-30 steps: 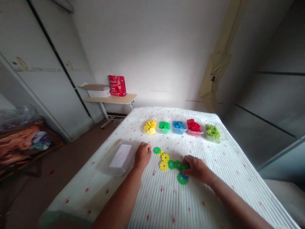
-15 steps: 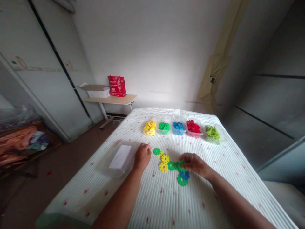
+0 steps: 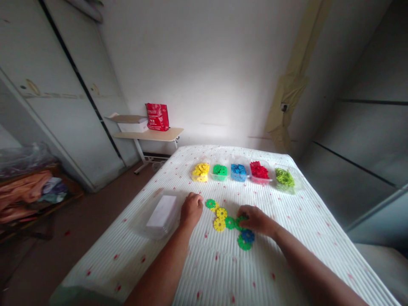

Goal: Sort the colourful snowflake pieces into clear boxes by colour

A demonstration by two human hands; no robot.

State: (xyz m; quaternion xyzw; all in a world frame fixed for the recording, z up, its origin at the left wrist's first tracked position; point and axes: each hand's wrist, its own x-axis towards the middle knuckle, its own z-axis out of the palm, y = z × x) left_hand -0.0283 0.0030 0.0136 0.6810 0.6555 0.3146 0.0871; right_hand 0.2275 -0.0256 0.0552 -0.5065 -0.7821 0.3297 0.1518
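Note:
My right hand (image 3: 255, 219) bends over the right part of a chain of notched plastic building discs, its fingers closed on a green disc (image 3: 241, 222) that they partly cover. Left of that lie another green disc (image 3: 230, 222), two yellow discs (image 3: 219, 224) and, at the chain's far end, a green disc (image 3: 211, 204) over a partly hidden yellow one. Just below my right hand, a blue disc (image 3: 247, 236) overlaps a green disc (image 3: 245, 242). My left hand (image 3: 192, 209) rests on the cloth with curled fingers, left of the chain and apart from it; nothing shows in it.
Clear tubs stand in a row at the back: yellow discs (image 3: 200, 170), green discs (image 3: 219, 171), blue discs (image 3: 238, 171), red discs (image 3: 259, 171) and lime-green pieces (image 3: 284, 178). A clear plastic container (image 3: 156, 231) with a white block (image 3: 162, 211) lies left of my left hand.
My right hand has shifted slightly left, and its fingers now cover more of the green disc. My left hand stays in place; the view has tilted slightly.

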